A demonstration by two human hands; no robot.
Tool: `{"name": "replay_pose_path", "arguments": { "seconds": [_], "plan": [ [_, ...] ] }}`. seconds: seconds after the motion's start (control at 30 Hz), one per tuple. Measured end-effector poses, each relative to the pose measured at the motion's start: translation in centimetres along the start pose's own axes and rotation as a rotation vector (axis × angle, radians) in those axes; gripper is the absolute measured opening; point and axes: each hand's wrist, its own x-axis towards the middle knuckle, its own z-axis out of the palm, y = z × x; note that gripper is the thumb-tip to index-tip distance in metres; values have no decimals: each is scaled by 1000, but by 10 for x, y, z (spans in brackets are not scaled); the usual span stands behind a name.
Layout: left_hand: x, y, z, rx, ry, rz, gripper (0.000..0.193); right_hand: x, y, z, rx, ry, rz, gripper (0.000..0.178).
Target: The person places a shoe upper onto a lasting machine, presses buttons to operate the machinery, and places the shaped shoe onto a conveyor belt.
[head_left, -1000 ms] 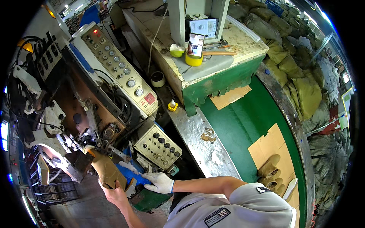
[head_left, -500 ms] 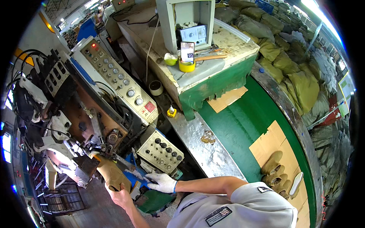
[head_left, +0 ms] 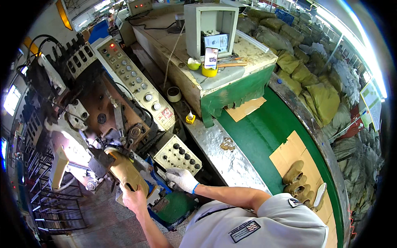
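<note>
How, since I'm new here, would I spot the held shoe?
Find the big machine at left. At its lower right, the bare left hand holds a tan shoe. Unlike the other tan shoes on the cardboard, this one is in hand.

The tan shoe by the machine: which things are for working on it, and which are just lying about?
Seem part of the job: tan shoe, left hand holding it, gloved right hand, machine.

Seem just lying about: phone, yellow holder, green bowl, wooden handle.
</note>
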Motion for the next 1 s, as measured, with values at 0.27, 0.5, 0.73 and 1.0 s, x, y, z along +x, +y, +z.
{"name": "replay_pose_path", "arguments": {
  "seconds": [0.27,0.5,0.73,1.0],
  "plan": [
    [13,-71,-23,-1132,-309,-249,50,10,31,8,533,-62,114,56],
    [-93,-44,16,-2004,-905,-250,78,-12,-27,7,1024,-367,-90,98],
    [-138,-29,144,-1586,-1127,-729,52,-46,-53,-87,1121,-103,-161,74],
    [-103,-3,122,-628,-392,234,25,-45,40,-272,671,434,-202,39]
  ]
}}
